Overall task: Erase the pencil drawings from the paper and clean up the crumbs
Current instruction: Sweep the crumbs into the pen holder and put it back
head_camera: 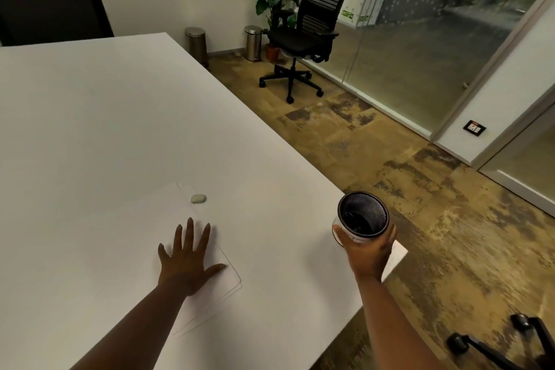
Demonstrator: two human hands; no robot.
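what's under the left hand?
The left hand lies flat on white paper sheets on the table. Anything beneath the palm is hidden; no pencil marks show elsewhere.

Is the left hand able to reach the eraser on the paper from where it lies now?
Probably yes. The left hand lies flat on the paper and holds nothing; the eraser sits just beyond its fingertips with only bare paper between them. The right hand holds the small bin off to the side.
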